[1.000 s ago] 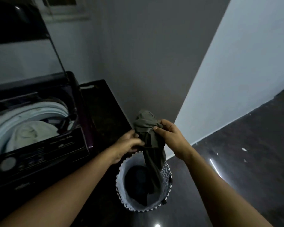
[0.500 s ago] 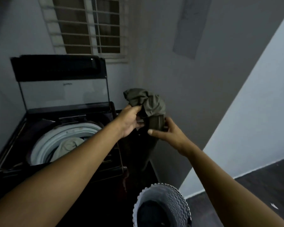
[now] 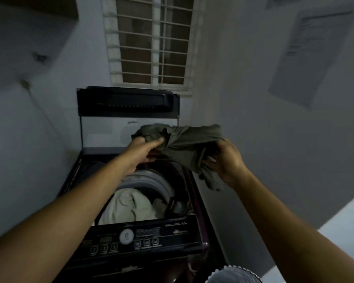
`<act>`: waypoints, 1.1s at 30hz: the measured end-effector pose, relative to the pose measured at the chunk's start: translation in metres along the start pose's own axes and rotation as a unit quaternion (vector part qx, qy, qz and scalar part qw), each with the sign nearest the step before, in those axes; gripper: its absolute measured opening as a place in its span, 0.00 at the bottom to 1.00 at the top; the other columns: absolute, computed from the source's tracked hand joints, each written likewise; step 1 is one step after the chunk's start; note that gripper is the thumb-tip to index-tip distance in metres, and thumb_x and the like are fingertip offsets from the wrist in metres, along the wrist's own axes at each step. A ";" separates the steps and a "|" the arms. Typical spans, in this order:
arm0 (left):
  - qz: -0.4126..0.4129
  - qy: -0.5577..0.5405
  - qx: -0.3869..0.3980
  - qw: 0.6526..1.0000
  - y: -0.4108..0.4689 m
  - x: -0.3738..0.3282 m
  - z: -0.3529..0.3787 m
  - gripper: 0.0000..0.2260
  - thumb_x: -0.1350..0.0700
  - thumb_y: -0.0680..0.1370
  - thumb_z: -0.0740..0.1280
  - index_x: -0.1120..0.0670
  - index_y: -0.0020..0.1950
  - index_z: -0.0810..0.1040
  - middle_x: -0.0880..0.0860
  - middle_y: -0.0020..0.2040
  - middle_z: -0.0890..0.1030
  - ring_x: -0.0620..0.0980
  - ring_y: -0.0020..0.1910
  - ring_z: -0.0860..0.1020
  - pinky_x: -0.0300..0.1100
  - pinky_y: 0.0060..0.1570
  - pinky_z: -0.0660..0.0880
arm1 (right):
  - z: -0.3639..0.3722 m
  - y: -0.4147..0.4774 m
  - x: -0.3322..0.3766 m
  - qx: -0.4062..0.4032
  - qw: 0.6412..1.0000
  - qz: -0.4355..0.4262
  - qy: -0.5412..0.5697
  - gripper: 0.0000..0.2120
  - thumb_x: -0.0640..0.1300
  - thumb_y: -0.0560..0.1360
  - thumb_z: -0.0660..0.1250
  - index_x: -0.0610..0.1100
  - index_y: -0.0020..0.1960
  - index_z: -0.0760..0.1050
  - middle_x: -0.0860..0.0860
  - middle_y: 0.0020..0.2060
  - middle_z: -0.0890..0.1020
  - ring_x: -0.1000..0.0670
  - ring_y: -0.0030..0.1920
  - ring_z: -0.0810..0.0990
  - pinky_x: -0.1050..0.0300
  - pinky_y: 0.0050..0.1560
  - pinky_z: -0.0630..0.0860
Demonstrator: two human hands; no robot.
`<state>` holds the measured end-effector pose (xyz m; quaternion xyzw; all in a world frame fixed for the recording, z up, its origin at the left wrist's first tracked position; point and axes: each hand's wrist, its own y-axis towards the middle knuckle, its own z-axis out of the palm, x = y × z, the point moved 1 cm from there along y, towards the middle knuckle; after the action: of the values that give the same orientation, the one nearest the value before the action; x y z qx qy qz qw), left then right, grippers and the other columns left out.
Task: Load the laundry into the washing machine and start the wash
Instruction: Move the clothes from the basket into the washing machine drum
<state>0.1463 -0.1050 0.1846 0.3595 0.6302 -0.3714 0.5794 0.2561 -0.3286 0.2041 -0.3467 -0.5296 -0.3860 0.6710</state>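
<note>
A dark top-loading washing machine [image 3: 143,240] stands in front of me with its lid [image 3: 129,117] raised. Pale laundry [image 3: 129,207] lies in its drum. I hold an olive-green garment [image 3: 188,146] stretched between both hands above the drum's far right side. My left hand [image 3: 143,152] grips the garment's left end. My right hand [image 3: 227,160] grips its right end, and a loose tail of cloth hangs below it. The control panel with a round white dial [image 3: 126,236] faces me at the machine's front.
The rim of a grey laundry basket [image 3: 233,275] shows at the bottom right, beside the machine. A barred window [image 3: 151,41] is behind the lid. Walls close in on the left and right, with papers [image 3: 302,56] stuck on the right wall.
Both hands lifted the garment out of the basket and carried it left over the machine's opening, pulling it apart sideways. My view swung from the basket up to the washer.
</note>
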 end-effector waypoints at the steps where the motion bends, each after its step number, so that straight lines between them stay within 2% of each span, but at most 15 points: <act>1: -0.013 0.022 -0.006 1.000 0.004 0.010 -0.014 0.14 0.45 0.78 0.70 0.50 0.59 0.82 0.50 0.53 0.86 0.51 0.55 0.83 0.52 0.61 0.78 | 0.019 0.005 -0.002 0.017 1.000 0.002 0.009 0.12 0.46 0.84 0.59 0.46 0.62 0.79 0.47 0.56 0.85 0.45 0.55 0.83 0.44 0.56 0.82; 3: -0.045 0.055 -0.007 0.997 0.010 0.029 -0.038 0.15 0.43 0.76 0.71 0.48 0.59 0.82 0.50 0.53 0.86 0.51 0.54 0.83 0.53 0.61 0.78 | 0.054 0.013 -0.008 0.045 0.998 0.020 0.033 0.14 0.48 0.83 0.59 0.44 0.61 0.79 0.48 0.53 0.86 0.45 0.52 0.83 0.42 0.55 0.78; 6: -0.126 0.068 -0.023 0.989 0.018 0.059 -0.068 0.19 0.40 0.77 0.66 0.48 0.63 0.75 0.51 0.57 0.82 0.52 0.53 0.81 0.47 0.52 0.79 | 0.100 0.026 -0.021 0.071 0.994 0.039 0.067 0.17 0.50 0.84 0.58 0.43 0.64 0.79 0.46 0.57 0.84 0.42 0.57 0.81 0.36 0.62 0.77; 9: -0.179 0.053 -0.110 0.976 0.034 0.085 -0.098 0.22 0.44 0.78 0.64 0.52 0.69 0.68 0.55 0.60 0.78 0.54 0.52 0.79 0.45 0.46 0.79 | 0.136 0.041 -0.035 0.081 0.991 0.058 0.087 0.19 0.51 0.84 0.58 0.42 0.66 0.78 0.43 0.59 0.82 0.39 0.60 0.80 0.33 0.62 0.78; 13: -0.130 0.056 -0.161 0.977 0.054 0.118 -0.136 0.33 0.42 0.68 0.67 0.43 0.74 0.67 0.55 0.68 0.75 0.55 0.59 0.78 0.54 0.60 0.79 | 0.165 0.056 -0.057 0.107 0.986 0.091 0.090 0.17 0.45 0.83 0.59 0.38 0.66 0.77 0.41 0.59 0.82 0.39 0.57 0.82 0.38 0.55 0.82; 14: -0.110 0.046 -0.149 0.982 0.050 0.120 -0.139 0.35 0.44 0.70 0.70 0.41 0.75 0.63 0.51 0.69 0.74 0.52 0.61 0.77 0.52 0.62 0.77 | 0.170 0.059 -0.064 0.120 0.985 0.094 0.082 0.14 0.42 0.82 0.59 0.38 0.63 0.77 0.41 0.57 0.82 0.40 0.54 0.82 0.40 0.53 0.82; 16: -0.075 0.056 -0.058 0.994 0.040 0.122 -0.139 0.36 0.58 0.75 0.72 0.40 0.76 0.59 0.43 0.63 0.74 0.45 0.61 0.76 0.42 0.60 0.75 | 0.178 0.063 -0.080 0.149 0.983 0.095 0.055 0.10 0.36 0.80 0.60 0.40 0.57 0.77 0.40 0.52 0.81 0.39 0.52 0.81 0.38 0.57 0.81; 17: -0.074 0.069 0.004 0.995 0.040 0.127 -0.139 0.35 0.64 0.73 0.73 0.41 0.74 0.64 0.42 0.60 0.77 0.45 0.61 0.77 0.41 0.58 0.76 | 0.182 0.067 -0.089 0.156 0.982 0.098 0.042 0.10 0.33 0.79 0.59 0.41 0.56 0.77 0.39 0.53 0.81 0.38 0.54 0.80 0.35 0.59 0.80; 18: -0.087 0.075 0.044 0.992 0.040 0.132 -0.139 0.31 0.64 0.71 0.74 0.43 0.69 0.70 0.43 0.58 0.80 0.48 0.61 0.79 0.44 0.59 0.77 | 0.184 0.069 -0.097 0.154 0.982 0.103 0.026 0.11 0.31 0.78 0.59 0.40 0.55 0.76 0.38 0.53 0.81 0.37 0.54 0.80 0.34 0.60 0.79; 20: -0.107 0.076 0.054 0.990 0.042 0.143 -0.141 0.23 0.53 0.68 0.77 0.41 0.61 0.79 0.47 0.57 0.84 0.51 0.59 0.81 0.50 0.60 0.78 | 0.187 0.073 -0.112 0.126 0.986 0.103 -0.034 0.12 0.26 0.76 0.59 0.38 0.51 0.77 0.37 0.49 0.81 0.37 0.51 0.81 0.38 0.54 0.82; 23: -0.121 0.042 0.024 0.991 0.048 0.160 -0.148 0.14 0.44 0.71 0.73 0.34 0.56 0.80 0.47 0.57 0.84 0.48 0.56 0.82 0.49 0.59 0.79 | 0.173 0.084 -0.135 0.062 0.981 0.072 -0.168 0.08 0.23 0.74 0.62 0.31 0.46 0.77 0.37 0.43 0.81 0.39 0.46 0.80 0.45 0.48 0.81; 25: -0.129 0.047 0.000 0.991 0.052 0.169 -0.150 0.12 0.46 0.75 0.70 0.36 0.57 0.78 0.48 0.57 0.84 0.47 0.54 0.82 0.48 0.57 0.80 | 0.153 0.092 -0.151 0.036 0.962 0.054 -0.265 0.06 0.28 0.73 0.67 0.33 0.48 0.80 0.41 0.44 0.85 0.41 0.48 0.84 0.48 0.50 0.82; 28: -0.150 0.059 -0.022 0.987 0.064 0.179 -0.145 0.11 0.50 0.81 0.65 0.43 0.63 0.77 0.45 0.52 0.82 0.42 0.50 0.80 0.40 0.48 0.79 | 0.124 0.101 -0.171 0.003 0.915 0.072 -0.397 0.03 0.42 0.74 0.72 0.47 0.47 0.82 0.50 0.44 0.86 0.47 0.46 0.85 0.49 0.51 0.83; 31: -0.197 0.057 -0.013 0.979 0.078 0.187 -0.130 0.15 0.49 0.81 0.63 0.48 0.66 0.78 0.50 0.57 0.83 0.49 0.52 0.81 0.48 0.54 0.81 | 0.112 0.103 -0.189 -0.014 0.910 0.095 -0.404 0.03 0.47 0.78 0.69 0.48 0.49 0.81 0.49 0.42 0.84 0.47 0.41 0.84 0.50 0.43 0.83; 33: -0.242 0.023 0.009 0.970 0.087 0.189 -0.120 0.14 0.52 0.81 0.62 0.49 0.67 0.76 0.52 0.56 0.83 0.51 0.51 0.81 0.47 0.48 0.81 | 0.112 0.106 -0.202 -0.013 0.921 0.144 -0.362 0.04 0.44 0.81 0.65 0.46 0.50 0.78 0.46 0.38 0.82 0.47 0.34 0.82 0.55 0.32 0.79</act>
<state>0.1538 0.0459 -0.0020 0.2103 0.7083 -0.4979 0.4540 0.2720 -0.1518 0.0228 -0.5440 -0.6754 -0.1401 0.4778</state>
